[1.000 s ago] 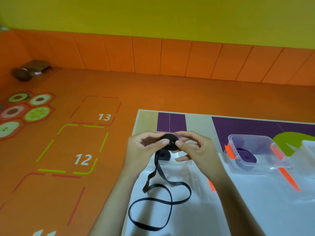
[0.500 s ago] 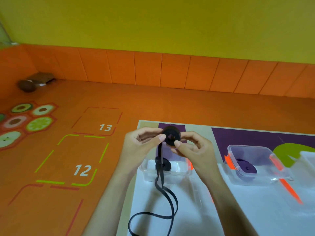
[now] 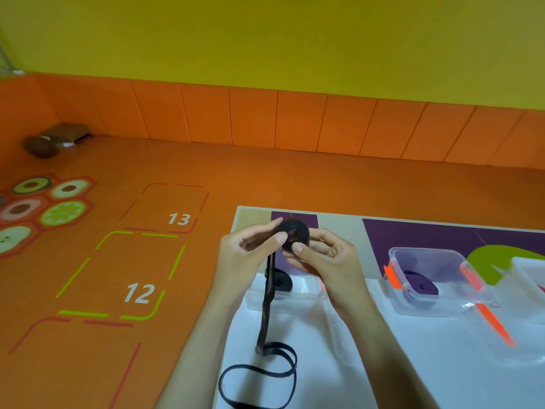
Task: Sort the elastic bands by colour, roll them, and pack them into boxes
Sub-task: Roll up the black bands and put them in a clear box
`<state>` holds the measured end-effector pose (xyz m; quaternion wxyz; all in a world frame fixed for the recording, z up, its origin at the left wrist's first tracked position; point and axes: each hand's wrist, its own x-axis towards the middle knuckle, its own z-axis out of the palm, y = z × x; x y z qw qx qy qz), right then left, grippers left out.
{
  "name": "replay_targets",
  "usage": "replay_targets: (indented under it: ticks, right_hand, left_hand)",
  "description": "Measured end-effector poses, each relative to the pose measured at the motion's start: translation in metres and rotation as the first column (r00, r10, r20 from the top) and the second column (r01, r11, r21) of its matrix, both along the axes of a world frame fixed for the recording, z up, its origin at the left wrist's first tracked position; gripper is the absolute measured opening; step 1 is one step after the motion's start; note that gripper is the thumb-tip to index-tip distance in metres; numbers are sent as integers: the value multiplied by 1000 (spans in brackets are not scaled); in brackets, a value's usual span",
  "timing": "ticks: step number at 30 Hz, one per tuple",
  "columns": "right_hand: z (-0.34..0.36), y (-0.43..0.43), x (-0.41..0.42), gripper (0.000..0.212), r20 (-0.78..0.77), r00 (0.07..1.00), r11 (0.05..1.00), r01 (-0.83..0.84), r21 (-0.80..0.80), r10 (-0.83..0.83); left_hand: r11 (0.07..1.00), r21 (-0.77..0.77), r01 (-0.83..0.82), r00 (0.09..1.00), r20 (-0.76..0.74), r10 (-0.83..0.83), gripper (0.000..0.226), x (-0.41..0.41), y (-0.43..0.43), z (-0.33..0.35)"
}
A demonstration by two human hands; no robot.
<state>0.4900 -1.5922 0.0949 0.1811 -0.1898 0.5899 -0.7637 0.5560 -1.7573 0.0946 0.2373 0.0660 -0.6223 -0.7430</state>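
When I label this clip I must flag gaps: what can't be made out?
Head view:
Black elastic band: loose loops run off the bottom edge.
Clear plastic box at the left: right hand hides its right end.
White container: cut by the right edge.
Brown object in the far corner: too small to identify.

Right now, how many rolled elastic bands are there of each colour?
Black rolls: 2, the held roll, its tail hanging, and the boxed roll in the clear box.
Purple rolls: 1, the purple roll in the orange-clipped box.
Total: 3
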Motion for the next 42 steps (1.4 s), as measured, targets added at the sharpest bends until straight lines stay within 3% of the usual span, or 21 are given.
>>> replay_targets:
  ticks: [3,5,9,15,17,21,23,26,30,32,34,36,38,40,42]
  right_hand:
    - [-1,12,-6,17,-104,991,974,-62,218,86]
    - [-1,20,-12,17,-154,985,959,-30,280,76]
    - [-3,24,-13,14,-105,994,991,-2,135,16]
    - [-17,7,-2,29,110,993,990,60,-125,-46]
    - [-19,10,-2,30,107,994,996,-8,-86,17]
    - [-11,29,-16,23,-96,989,961,-85,262,114]
    - [-7,34,-21,17,-132,986,946,-54,319,100]
    - [-6,33,-21,6,-144,989,965,2,262,37]
    - [-16,18,-11,20,-15,997,996,80,49,-80]
    - [-27,10,-5,23,91,995,999,44,-20,-42]
    - [-35,11,-4,22,103,994,997,-51,50,46]
    - [-32,18,-10,15,-8,995,964,-97,250,102]
    - [-25,24,-17,11,-95,990,938,-70,340,108]
    - [-22,25,-20,10,-106,993,957,-22,290,55]
    - [-25,22,-19,11,-73,997,984,26,176,-13]
  left_hand:
    - [998,-66,8,1000,22,-6,30,6,-2,-9]
    - [989,-144,44,999,33,-40,30,9,-1,-12]
    - [992,-119,39,999,40,-34,29,7,6,-13]
    - [981,183,56,988,131,-81,23,3,14,-20]
    - [980,194,38,988,138,-66,19,3,11,-20]
    - [997,-83,-4,993,116,13,18,6,5,-21]
    - [986,-166,35,994,104,-18,20,6,7,-20]
    - [984,-174,30,997,82,-16,19,4,10,-19]
    - [999,42,30,994,99,-34,22,-3,13,-22]
    - [991,128,45,988,139,-63,25,-4,14,-24]
    - [997,68,28,986,160,-38,19,-3,8,-26]
    - [993,-106,53,986,161,-36,27,0,6,-27]
    - [970,-222,101,986,156,-67,28,0,7,-28]
    - [972,-216,93,989,132,-65,23,-3,11,-28]
    - [992,-105,74,991,123,-61,24,-6,12,-27]
